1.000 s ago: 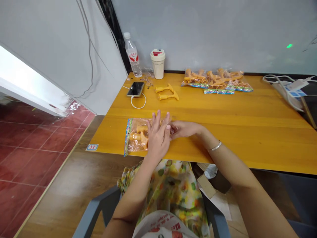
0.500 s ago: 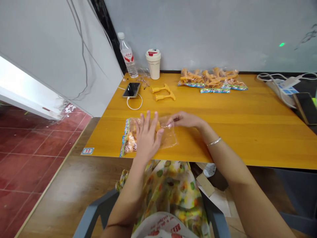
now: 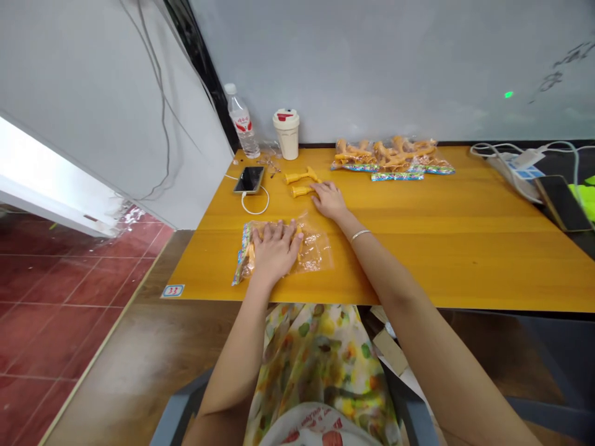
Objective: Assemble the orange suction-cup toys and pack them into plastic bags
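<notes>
Bag: a clear plastic bag [image 3: 317,253] with a multicoloured strip down its left edge lies flat near the front edge of the yellow table [image 3: 465,235], with orange plastic pieces showing through it.
Left hand: the left hand [image 3: 275,248] rests palm down on the bag's left half, fingers spread and flat, pressing on it rather than clasping it.
Loose piece: an orange moulded piece [image 3: 300,191] lies on the table just beyond the bag, its right end under the right hand.
Right hand: the right hand [image 3: 329,199] is stretched forward, fingers laid over that end; whether they close around it cannot be told.
Second piece: a matching orange piece [image 3: 300,176] lies just behind the first, apart from the hand.
Hidden: the left hand covers most of the bag's contents, so their number and shape are unclear.
Behind: a phone [image 3: 250,179] on a white cable, a lidded cup [image 3: 286,133], a water bottle [image 3: 242,127] and filled bags [image 3: 390,155] against the wall.
</notes>
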`<act>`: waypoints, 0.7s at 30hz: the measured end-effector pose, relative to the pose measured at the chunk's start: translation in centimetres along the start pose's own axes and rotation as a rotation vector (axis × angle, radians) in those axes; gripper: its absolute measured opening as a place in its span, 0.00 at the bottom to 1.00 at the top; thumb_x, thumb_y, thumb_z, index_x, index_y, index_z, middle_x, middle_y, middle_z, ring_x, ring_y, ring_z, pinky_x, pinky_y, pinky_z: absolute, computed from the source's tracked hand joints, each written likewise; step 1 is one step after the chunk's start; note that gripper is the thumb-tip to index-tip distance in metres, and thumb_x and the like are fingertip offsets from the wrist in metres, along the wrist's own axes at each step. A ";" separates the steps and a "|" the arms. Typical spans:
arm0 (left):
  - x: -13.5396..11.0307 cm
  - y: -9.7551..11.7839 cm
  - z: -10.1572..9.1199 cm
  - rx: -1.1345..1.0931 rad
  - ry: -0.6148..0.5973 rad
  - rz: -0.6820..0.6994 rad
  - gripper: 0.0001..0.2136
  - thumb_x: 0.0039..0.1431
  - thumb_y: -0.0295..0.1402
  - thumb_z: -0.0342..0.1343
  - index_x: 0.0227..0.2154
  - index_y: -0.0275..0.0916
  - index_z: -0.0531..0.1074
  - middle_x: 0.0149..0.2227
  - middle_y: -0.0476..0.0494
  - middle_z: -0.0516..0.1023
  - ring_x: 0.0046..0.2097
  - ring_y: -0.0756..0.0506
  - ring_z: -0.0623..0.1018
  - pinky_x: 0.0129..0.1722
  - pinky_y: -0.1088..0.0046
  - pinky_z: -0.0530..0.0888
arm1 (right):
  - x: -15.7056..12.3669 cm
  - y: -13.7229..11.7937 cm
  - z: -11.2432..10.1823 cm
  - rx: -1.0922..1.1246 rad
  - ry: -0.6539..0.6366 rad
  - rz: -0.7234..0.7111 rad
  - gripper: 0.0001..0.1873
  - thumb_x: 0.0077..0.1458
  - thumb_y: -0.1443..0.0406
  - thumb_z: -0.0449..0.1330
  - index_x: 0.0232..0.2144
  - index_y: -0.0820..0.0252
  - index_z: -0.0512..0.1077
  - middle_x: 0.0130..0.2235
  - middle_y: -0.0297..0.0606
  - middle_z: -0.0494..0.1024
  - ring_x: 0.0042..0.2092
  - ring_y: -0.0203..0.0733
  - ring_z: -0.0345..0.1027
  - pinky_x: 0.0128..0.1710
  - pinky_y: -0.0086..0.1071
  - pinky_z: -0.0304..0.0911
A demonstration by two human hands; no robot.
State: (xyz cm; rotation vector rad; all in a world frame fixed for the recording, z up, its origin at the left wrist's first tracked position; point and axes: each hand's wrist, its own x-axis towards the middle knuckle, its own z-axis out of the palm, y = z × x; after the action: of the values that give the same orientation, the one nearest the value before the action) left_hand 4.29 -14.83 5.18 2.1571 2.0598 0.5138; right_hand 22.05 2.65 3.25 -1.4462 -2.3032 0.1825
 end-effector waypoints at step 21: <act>-1.6 6.7 0.2 -0.012 0.047 0.162 0.37 0.68 0.47 0.47 0.68 0.20 0.55 0.70 0.17 0.56 0.72 0.26 0.56 0.71 0.44 0.48 | -16.3 -1.8 -5.7 -0.241 0.094 0.105 0.19 0.67 0.61 0.51 0.52 0.56 0.77 0.46 0.47 0.79 0.49 0.53 0.68 0.54 0.44 0.56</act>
State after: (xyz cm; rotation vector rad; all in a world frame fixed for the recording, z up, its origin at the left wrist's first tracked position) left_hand 10.73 -16.88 6.80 2.3393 1.9084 0.5992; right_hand 28.97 -13.16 4.52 -1.6556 -2.2349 -0.1363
